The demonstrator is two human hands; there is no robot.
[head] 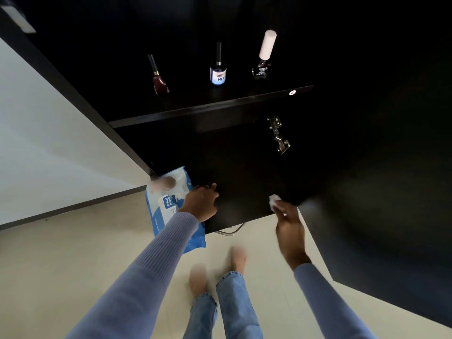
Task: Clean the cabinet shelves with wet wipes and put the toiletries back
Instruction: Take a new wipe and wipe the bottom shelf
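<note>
Landmark: the lower shelf (244, 192), a dark, flat, matte board at the cabinet's bottom. Right hand (289, 225) pinches a crumpled white wipe (274, 201) at the shelf's front right edge, fingers curled round it. Left hand (201, 200) rests on the shelf's left part, fingers loosely bent; it seems to hold nothing, though the dark surface makes that hard to confirm. Wipe pack (171, 206), blue and white soft plastic film, lies at the shelf's left front corner, partly under the left arm. Above the shelf, on the upper shelf (210, 108), three small bottles stand upright and well apart: dark red polish (160, 83) left, a blue-labelled bottle (218, 74) middle, a white-capped one (263, 67) right. Metal hinge (278, 137) sits on the cabinet's right wall, above the lower shelf. Handling judgement: wipe is limp, damp, light, so bunch it and press flat to scrub. Bottles look like glass: small, smooth, top-heavy with long caps, easy to tip. Take them by the body, not the cap. Pack is floppy; grip it at an edge.
</note>
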